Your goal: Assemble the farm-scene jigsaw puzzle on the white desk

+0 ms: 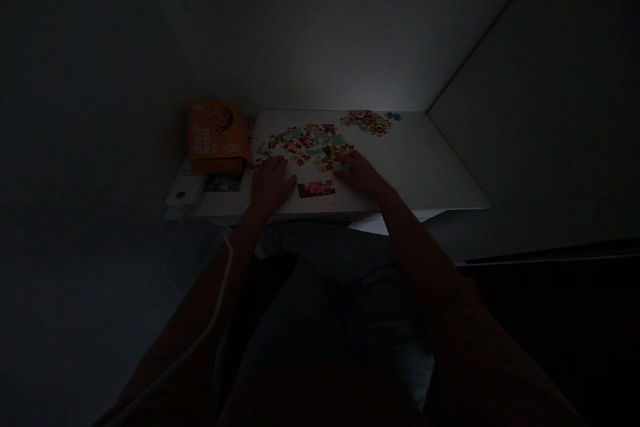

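In dim light, loose jigsaw puzzle pieces (305,139) lie in a spread on the white table. My left hand (271,185) rests on the tabletop at the near left side of them, fingers stretched out and thumb apart. On the right, my right hand (361,177) reaches to the near edge of the spread, its fingers and thumb apart beside a few joined-looking pieces (323,164). Nothing shows in its grip, though the fingertips are dark. Between both hands lies a small joined section of puzzle (317,189) in pink and dark red.
An orange puzzle box (219,137) stands at the left, on top of a dark picture sheet (223,183). A second heap of pieces (367,123) lies at the back right. A white device (183,191) sits at the left corner, and a pale cable (225,280) runs along my left arm.
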{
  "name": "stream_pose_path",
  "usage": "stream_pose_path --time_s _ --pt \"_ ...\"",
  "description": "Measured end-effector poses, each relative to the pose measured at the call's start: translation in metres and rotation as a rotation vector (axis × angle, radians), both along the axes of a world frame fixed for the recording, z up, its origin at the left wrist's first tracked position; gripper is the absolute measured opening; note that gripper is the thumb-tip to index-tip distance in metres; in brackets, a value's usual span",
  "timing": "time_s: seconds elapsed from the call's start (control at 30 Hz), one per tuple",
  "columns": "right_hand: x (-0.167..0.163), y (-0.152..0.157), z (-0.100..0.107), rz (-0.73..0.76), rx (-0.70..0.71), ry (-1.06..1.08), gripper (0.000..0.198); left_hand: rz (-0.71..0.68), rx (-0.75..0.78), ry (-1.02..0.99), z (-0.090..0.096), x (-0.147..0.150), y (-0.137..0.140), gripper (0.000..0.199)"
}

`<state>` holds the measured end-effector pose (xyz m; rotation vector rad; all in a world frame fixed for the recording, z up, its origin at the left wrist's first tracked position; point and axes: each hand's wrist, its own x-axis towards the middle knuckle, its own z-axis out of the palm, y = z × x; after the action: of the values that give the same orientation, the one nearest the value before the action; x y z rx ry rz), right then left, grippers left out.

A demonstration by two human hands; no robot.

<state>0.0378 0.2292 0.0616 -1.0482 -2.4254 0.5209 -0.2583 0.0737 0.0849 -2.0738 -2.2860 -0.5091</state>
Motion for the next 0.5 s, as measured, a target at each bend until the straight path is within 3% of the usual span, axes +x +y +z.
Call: stream_pose_path --time_s 0.2,0.4,0.5 --pt "-0.005 -0.001 -0.009 -0.032 0.084 -0.156 0.055 0.023 0.02 -0.015 0.002 0.001 -0.001 0.065" --pt "-0.01 -0.004 -0.008 -0.001 0.098 -0.193 0.055 0.213 0.029 -0.003 0.007 0.008 -0.008 0.066" --pt "-0.012 -0.006 -0.005 -0.008 0.08 -0.207 0.055 0.23 0.032 0.002 0.006 0.008 -0.008 0.067"
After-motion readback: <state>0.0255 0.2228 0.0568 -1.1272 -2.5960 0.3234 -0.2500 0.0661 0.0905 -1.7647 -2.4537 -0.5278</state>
